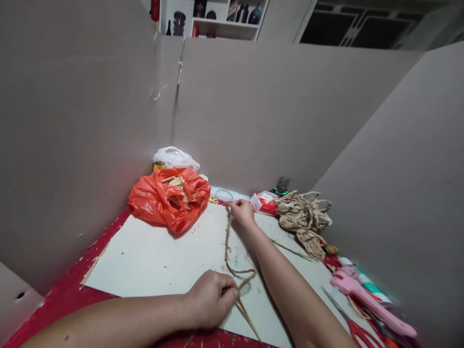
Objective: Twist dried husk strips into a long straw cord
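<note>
Over the board [145, 261], 2 hands are holding the rope [227, 241] — the left hand [213, 298] is pinching it above the near edge, the right hand [243, 212] is pinching it by the far edge. The bag [152, 200] is sitting far left on the board, the bundle [302, 212] far right; the box [267, 207] is standing at its far edge — any print being too blurred to read.

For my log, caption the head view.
Left hand and right hand hold twisted fibre cord over white board, near red plastic bag.
</note>
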The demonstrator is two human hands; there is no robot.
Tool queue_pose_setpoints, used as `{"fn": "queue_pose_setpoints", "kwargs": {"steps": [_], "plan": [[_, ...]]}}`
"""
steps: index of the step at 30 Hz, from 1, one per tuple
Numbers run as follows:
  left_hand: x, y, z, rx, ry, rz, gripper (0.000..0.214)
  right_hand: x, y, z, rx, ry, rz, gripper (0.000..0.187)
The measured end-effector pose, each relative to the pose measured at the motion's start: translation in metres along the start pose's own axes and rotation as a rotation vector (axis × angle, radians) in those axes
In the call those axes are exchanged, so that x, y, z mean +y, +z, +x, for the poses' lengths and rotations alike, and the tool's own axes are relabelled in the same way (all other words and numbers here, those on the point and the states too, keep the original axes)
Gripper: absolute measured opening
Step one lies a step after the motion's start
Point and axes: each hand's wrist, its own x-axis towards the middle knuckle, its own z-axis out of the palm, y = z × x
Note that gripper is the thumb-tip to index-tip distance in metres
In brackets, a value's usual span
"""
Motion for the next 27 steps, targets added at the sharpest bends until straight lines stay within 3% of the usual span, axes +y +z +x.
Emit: {"fn": "queue_pose_setpoints", "kwargs": {"steps": [4, 8, 12, 15, 21, 24, 27], "plan": [[-0.003, 0.002, 0.002, 0.035, -0.021, -0.098, 0.019, 0.002, -0.017, -0.002, 0.009, -0.012, 0.185, 0.015], [-0.003, -0.005, 0.005, 0.131, -0.009, -0.246, 0.022, 0.004, -0.047, -0.020, -0.059, -0.012, 0.404, 0.023], [-0.005, -0.021, 0.015, 0.312, -0.021, -0.394, 0.022, 0.003, -0.077, -0.057, -0.209, 0.038, 0.683, 0.043], [-0.009, -0.032, 0.022, 0.365, -0.083, -0.517, 0.023, -0.003, -0.089, -0.096, -0.299, 0.026, 0.709, 0.044], [-0.004, -0.034, 0.023, 0.402, -0.086, -0.691, 0.027, -0.027, -0.087, -0.168, -0.440, -0.078, 0.589, 0.033], [-0.003, -0.030, 0.018, 0.406, -0.025, -0.714, 0.025, -0.032, -0.079, -0.188, -0.479, -0.171, 0.534, 0.032], [-0.004, -0.027, 0.013, 0.398, 0.066, -0.581, 0.022, -0.027, -0.072, -0.196, -0.435, -0.260, 0.447, 0.033]]}}
